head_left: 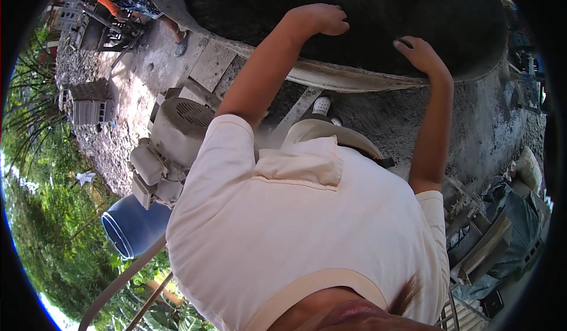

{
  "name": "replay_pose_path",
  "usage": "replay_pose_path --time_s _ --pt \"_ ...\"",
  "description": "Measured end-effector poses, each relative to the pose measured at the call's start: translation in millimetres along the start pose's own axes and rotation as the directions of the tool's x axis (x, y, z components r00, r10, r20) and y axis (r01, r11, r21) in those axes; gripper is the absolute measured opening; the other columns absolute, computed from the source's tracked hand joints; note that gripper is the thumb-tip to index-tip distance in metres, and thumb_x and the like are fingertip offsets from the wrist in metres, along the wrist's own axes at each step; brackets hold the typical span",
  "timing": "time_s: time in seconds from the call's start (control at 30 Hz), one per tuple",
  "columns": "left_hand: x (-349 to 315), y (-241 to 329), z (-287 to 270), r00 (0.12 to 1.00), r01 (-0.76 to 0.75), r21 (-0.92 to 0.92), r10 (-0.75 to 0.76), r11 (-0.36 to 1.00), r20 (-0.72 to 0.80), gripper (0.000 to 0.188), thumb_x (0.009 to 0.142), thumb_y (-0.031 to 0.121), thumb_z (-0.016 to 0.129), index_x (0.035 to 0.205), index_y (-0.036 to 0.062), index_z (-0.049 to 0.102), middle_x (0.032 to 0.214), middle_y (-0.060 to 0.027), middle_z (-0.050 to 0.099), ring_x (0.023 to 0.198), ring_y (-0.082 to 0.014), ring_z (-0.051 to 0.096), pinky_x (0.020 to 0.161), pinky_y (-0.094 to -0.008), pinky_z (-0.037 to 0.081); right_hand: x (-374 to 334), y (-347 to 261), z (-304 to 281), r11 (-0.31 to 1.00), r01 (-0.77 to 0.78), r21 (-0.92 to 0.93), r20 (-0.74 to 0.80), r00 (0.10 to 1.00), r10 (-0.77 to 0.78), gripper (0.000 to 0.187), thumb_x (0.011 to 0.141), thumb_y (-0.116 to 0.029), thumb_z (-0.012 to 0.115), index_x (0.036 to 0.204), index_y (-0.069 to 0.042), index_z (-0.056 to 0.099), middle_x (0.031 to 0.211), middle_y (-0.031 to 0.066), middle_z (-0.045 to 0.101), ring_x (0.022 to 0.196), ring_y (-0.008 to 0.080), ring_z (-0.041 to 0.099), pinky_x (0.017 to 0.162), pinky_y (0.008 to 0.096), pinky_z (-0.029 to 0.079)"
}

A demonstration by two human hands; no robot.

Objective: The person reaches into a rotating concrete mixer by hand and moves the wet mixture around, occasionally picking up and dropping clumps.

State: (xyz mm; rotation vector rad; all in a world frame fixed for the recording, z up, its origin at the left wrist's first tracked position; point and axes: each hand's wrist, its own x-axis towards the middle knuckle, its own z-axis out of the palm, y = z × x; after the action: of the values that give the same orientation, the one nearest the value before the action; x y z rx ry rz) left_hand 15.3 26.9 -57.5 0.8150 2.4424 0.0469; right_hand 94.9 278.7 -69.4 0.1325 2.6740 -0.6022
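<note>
A large round basin [307, 74] with a pale, worn rim and a dark interior spans the far side of the view. Both my arms reach over its near rim. Above the dark inside, my left hand [323, 19] is closed, its fingers curled inward; whatever they may hold is hidden. Farther right and nearer the rim, my right hand [422, 55] is bent at the wrist, with its thumb standing apart from the fingers. Nothing shows in its grasp. The shaded bottom of the basin is too dark to make out.
A dusty motor [180, 124] stands close on my left, with a blue barrel [137, 222] behind it. Another person [121, 0] bends over at the far left near stacked blocks [90, 102]. Sheets and sacks [511, 230] are piled on the right.
</note>
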Motion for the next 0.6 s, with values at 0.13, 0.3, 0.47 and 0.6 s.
replay_pose_path --time_s 0.13,0.3,0.47,0.6 --pt "-4 -24 -17 0.992 -0.078 0.060 0.083 0.995 -0.091 0.052 0.094 0.036 0.044 0.140 0.0125 0.042 0.146 -0.0096 0.038 0.135 -0.0272 0.036 0.111 -0.0375 0.031 1 -3 1 0.999 0.024 0.039 -0.007 1.000 -0.023 0.050 0.091 -0.041 0.055 0.122 -0.001 0.059 0.120 0.0195 0.061 0.113 0.0336 0.057 0.095 0.0416 0.044" --pt "18 -144 -74 0.995 -0.100 -0.129 0.101 0.987 0.000 0.040 0.090 0.029 0.044 0.108 -0.0020 0.062 0.106 -0.0171 0.065 0.099 -0.0316 0.060 0.089 -0.0413 0.044 -1 -13 0 0.998 0.057 -0.008 0.050 0.997 -0.057 0.045 0.092 -0.036 0.055 0.120 0.000 0.059 0.116 0.0200 0.062 0.109 0.0344 0.058 0.094 0.0392 0.044" --pt "75 -327 -13 0.962 0.058 0.306 -0.136 0.950 0.238 0.046 0.086 0.026 0.046 0.126 0.0064 0.057 0.129 -0.0153 0.056 0.122 -0.0316 0.051 0.101 -0.0409 0.041 15 -23 -26 0.967 0.156 -0.200 0.296 0.951 -0.092 0.042 0.092 -0.033 0.057 0.118 0.000 0.059 0.109 0.0194 0.064 0.101 0.0346 0.061 0.088 0.0420 0.047" --pt "83 -305 12 0.953 0.261 0.149 -0.279 0.954 0.117 0.031 0.080 0.025 0.058 0.102 0.0051 0.069 0.103 -0.0132 0.066 0.095 -0.0277 0.062 0.085 -0.0397 0.047 47 -24 -37 0.953 0.190 -0.234 0.267 0.956 -0.125 0.042 0.091 -0.032 0.057 0.116 0.001 0.059 0.103 0.0198 0.065 0.097 0.0342 0.062 0.086 0.0425 0.048"
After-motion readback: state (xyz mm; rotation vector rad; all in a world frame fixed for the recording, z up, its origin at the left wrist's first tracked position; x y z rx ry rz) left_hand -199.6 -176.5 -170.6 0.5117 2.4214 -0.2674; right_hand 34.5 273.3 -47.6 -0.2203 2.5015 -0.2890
